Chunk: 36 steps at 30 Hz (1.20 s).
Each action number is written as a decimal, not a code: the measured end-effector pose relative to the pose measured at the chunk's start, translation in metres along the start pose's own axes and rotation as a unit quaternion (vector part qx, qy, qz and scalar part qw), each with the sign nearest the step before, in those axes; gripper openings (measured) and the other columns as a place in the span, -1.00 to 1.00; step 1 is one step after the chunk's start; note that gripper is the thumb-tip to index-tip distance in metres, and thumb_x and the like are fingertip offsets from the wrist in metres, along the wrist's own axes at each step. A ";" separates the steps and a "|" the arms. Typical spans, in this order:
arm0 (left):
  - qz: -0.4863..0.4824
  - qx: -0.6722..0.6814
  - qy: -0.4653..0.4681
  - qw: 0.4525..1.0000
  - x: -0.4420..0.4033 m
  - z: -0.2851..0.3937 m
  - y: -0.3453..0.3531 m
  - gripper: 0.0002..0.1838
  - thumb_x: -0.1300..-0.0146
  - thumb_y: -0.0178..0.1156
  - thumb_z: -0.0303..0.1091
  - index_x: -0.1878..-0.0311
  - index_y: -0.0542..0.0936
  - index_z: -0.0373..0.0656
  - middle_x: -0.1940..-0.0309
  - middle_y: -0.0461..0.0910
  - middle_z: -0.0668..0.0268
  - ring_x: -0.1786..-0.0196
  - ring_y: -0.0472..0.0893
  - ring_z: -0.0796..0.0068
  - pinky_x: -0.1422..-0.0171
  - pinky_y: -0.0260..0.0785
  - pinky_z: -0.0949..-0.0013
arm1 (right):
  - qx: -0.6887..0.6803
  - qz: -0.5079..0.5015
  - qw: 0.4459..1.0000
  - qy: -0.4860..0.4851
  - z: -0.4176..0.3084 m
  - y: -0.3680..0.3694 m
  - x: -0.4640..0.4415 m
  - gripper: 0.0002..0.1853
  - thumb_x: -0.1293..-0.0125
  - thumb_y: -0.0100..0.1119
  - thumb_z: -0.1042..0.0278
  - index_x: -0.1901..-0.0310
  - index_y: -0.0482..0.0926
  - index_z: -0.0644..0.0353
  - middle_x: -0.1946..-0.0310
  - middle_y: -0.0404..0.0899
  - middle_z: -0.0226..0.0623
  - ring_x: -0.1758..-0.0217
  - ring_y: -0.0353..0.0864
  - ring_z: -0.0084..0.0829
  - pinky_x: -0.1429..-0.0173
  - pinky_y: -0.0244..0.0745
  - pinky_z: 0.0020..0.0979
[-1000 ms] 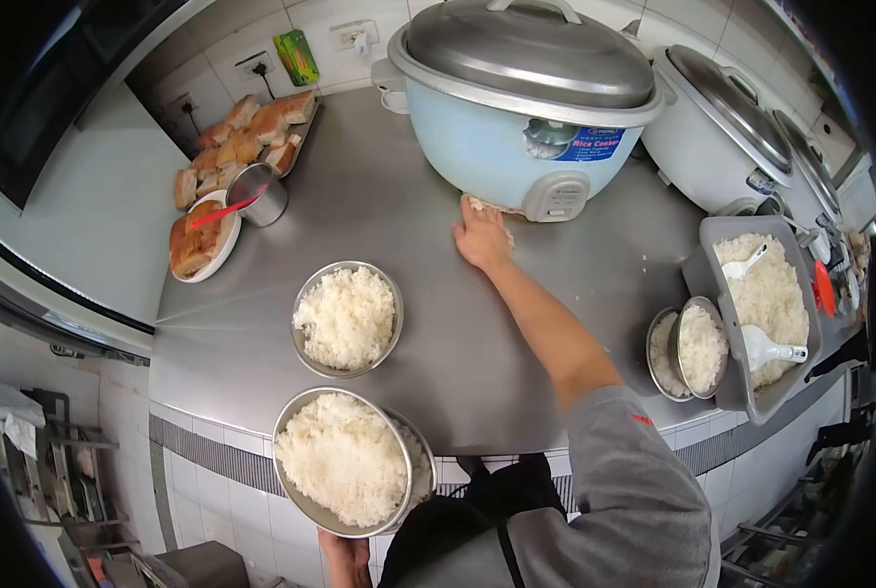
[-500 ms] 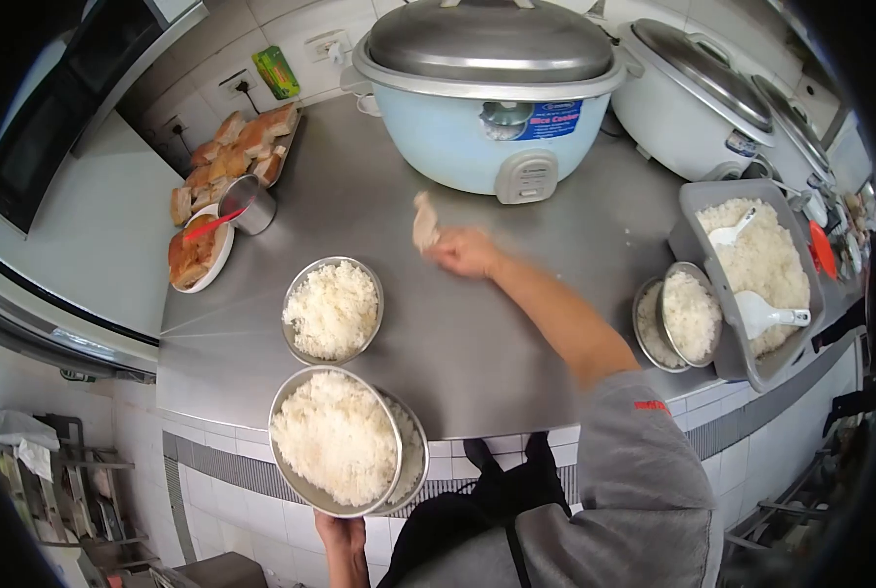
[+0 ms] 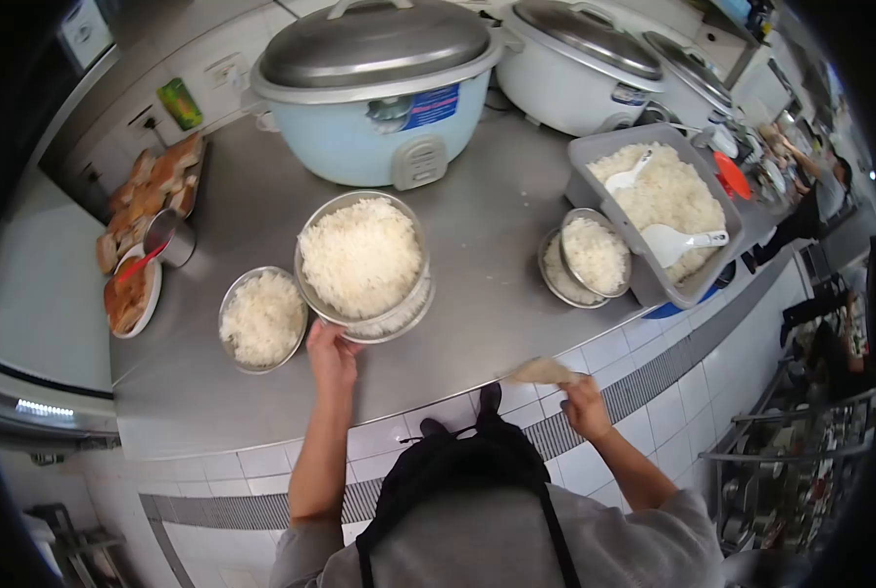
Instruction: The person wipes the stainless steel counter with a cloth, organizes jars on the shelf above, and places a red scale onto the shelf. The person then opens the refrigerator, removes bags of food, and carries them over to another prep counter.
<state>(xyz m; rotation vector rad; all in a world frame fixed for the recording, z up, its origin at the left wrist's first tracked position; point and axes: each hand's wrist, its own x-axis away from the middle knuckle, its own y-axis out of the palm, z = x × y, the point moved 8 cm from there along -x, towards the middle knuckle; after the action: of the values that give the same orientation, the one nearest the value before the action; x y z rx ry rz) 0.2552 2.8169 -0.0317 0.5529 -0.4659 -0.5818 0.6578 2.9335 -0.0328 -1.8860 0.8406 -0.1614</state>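
Note:
My left hand (image 3: 334,355) grips the near edge of a metal bowl heaped with white rice (image 3: 361,260). This bowl rests partly over a second rice bowl (image 3: 408,316), whose rim shows at its lower right. Whether the pair stands on the counter or just above it, I cannot tell. Left of them a separate bowl of rice (image 3: 261,319) sits on the counter. My right hand (image 3: 585,407), fingers closed, holds a light beige cloth (image 3: 542,371), blurred by motion, at the counter's front edge.
A blue rice cooker (image 3: 379,118) stands at the back, with white cookers (image 3: 575,78) to its right. A grey tub of rice (image 3: 688,284) with two scoops is beside stacked rice bowls (image 3: 595,257). Browned food pieces (image 3: 158,186) and a metal cup (image 3: 175,240) are left. Another person (image 3: 825,196) stands far right.
My left hand has brought the stacked bowls from in front of the counter to over it. My right hand has pulled the cloth from mid-counter back to the front edge. The view has shifted right.

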 end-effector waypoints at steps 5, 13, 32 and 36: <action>0.037 0.006 0.023 0.999 -0.064 -0.010 -0.008 -0.87 0.00 0.06 -0.54 0.46 0.34 -0.07 0.54 0.44 0.42 0.48 0.53 0.53 0.40 0.50 0.41 | 0.008 0.045 0.999 -0.018 -0.035 -0.022 -0.011 -0.51 0.11 0.09 0.61 0.01 0.45 0.21 0.14 0.47 -0.05 0.08 0.42 0.03 -0.03 0.37 -0.08; 0.089 0.044 -0.046 0.994 -0.045 -0.016 0.009 -0.84 -0.19 0.16 -0.29 0.33 0.40 -0.09 0.26 0.49 0.30 0.27 0.56 0.40 0.25 0.46 0.42 | -0.065 -0.095 0.882 -0.457 -0.227 0.152 -0.117 -0.62 -0.07 0.14 0.10 0.11 0.54 0.11 -0.24 0.26 -0.22 -0.36 0.12 -0.15 -0.40 -0.05 -0.02; -0.290 -0.357 -0.308 0.833 -0.051 -0.269 0.242 -0.70 -0.06 0.07 -0.47 0.07 0.43 -0.23 0.22 0.50 0.20 0.26 0.58 0.33 0.21 0.52 0.29 | 0.005 0.206 0.941 0.270 0.055 -0.001 0.033 -0.43 0.10 -0.06 0.74 -0.05 0.45 0.17 0.02 0.41 0.00 -0.13 0.37 0.00 -0.18 0.32 -0.18; -0.307 -0.328 -0.285 0.847 -0.041 -0.257 0.236 -0.71 -0.04 0.07 -0.51 0.10 0.45 -0.22 0.27 0.51 0.21 0.28 0.58 0.37 0.26 0.52 0.29 | -0.033 0.231 0.938 0.258 0.033 -0.056 0.067 -0.40 0.06 -0.13 0.75 -0.12 0.39 0.21 0.03 0.43 0.07 -0.03 0.44 0.02 -0.09 0.38 -0.26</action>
<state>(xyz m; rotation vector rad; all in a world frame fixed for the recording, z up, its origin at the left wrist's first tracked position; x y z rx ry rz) 0.4566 3.0977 -0.0941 -0.1748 -0.6053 -1.4784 0.7492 2.9302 -0.0179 -1.6697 1.6406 -0.3456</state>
